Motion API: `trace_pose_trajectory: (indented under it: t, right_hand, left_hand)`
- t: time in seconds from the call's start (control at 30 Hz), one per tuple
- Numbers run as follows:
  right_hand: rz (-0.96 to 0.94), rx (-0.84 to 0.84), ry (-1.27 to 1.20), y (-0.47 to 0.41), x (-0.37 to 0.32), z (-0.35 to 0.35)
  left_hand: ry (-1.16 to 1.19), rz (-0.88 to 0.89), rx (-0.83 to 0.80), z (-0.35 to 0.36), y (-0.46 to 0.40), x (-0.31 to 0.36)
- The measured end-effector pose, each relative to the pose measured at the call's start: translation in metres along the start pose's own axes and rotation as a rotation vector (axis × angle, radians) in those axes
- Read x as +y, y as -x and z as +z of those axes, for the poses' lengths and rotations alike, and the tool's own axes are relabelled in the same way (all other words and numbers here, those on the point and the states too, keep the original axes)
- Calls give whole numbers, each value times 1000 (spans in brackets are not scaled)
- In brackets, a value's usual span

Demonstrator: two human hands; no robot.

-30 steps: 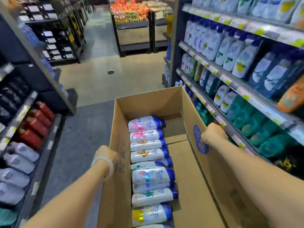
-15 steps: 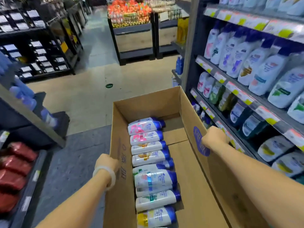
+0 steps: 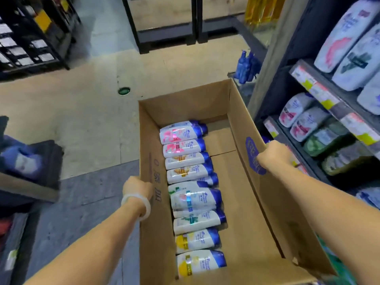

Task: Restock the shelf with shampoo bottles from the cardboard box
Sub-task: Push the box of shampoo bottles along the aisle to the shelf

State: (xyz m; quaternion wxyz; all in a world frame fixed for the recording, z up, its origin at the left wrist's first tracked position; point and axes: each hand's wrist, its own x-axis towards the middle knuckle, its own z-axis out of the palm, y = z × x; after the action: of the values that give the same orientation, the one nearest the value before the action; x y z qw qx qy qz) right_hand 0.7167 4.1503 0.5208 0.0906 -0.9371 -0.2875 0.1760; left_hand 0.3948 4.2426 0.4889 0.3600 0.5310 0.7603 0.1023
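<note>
**Open cardboard box of shampoo bottles held at both side walls beside the shelf**

Head view. A long cardboard box (image 3: 267, 202), open at the top, is carried lengthwise in front of the person. The left hand (image 3: 136, 187) is clenched over the rim of the box's left wall; a pale translucent bangle (image 3: 136, 206) circles that wrist. The right hand (image 3: 274, 155) is clenched over the rim of the right wall, just beside a round blue printed mark (image 3: 254, 156) on the wall's inner face. Both forearms are bare.

Inside the box, a single row of shampoo bottles (image 3: 191, 194) lies along the left wall. The bottles are white with blue caps, laid on their sides with the caps pointing right; their labels vary from pink at the far end through orange and green to yellow at the near end. One or two bottles in the middle of the row overlap their neighbours. The right half of the box floor is bare cardboard.

To the right stands the shelf (image 3: 333, 103), its tiers edged with price labels and stocked with white bottles above and green and darker ones lower down; the box's right wall lies close to it. Below the box, the floor (image 3: 82, 112) is tan, with grey matting nearer the person.
</note>
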Motion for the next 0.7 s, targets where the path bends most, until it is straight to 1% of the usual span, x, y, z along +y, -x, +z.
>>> trace_pose_trajectory:
  t: [0.13, 0.27, 0.33, 0.43, 0.6, 0.7]
  right_hand:
    - [20, 5, -57, -76, -25, 30]
    - [3, -52, -91, -147, -42, 70]
    - [-5, -55, -102, -182, -43, 100]
    - [4, -26, -75, -238, -36, 153]
    - [-7, 3, -79, -314, -28, 247]
    - [23, -16, -78, -356, -14, 300]
  left_hand:
    - [-1, -21, -4, 37, -69, 38]
    - [25, -42, 6, 89, -132, 57]
    - [27, -61, 8, 122, -167, 58]
    - [60, -96, -40, 177, -216, 58]
    - [135, -130, -42, 267, -293, 38]
    - [93, -154, -44, 318, -327, 22]
